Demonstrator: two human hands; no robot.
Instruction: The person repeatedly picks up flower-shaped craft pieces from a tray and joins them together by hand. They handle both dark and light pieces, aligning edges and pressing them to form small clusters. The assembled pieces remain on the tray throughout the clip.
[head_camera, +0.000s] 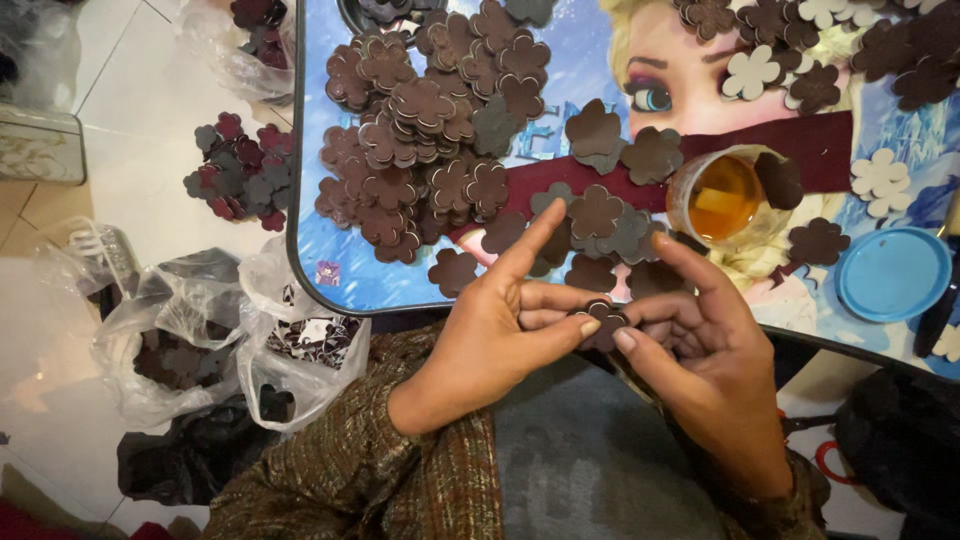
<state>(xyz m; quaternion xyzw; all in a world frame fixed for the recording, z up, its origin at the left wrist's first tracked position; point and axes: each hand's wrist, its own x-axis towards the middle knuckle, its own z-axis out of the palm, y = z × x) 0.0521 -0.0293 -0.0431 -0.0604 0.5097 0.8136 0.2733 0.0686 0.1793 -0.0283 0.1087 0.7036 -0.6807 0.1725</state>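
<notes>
**Thin flower cutout pinched between both hands**

Far left of the hands, clear bags (180, 330) on the floor hold dark pieces; their contents are blurred by the plastic. Above them, a small heap (238, 170) of maroon and grey flowers lies on the floor.

The left hand (500, 330) and right hand (700, 350) meet over the lap, just below the worktop (320, 260) edge. Both grasp one brown flower cutout (603, 322) by its rim, thumbs and fingertips closed on it. It looks light, flat and slightly flexible, probably leather or foam; best held at the petal edges, since a hard pinch could crease it. Fingers hide most of it, so I cannot tell whether it is one layer or two.

Above the hands lies a big pile (420, 140) of like flowers. Up and right of the right hand stands a cup (722, 197) of amber liquid, perhaps glue, then a blue lid (893, 273). The frame cuts off the worktop's right side.
</notes>
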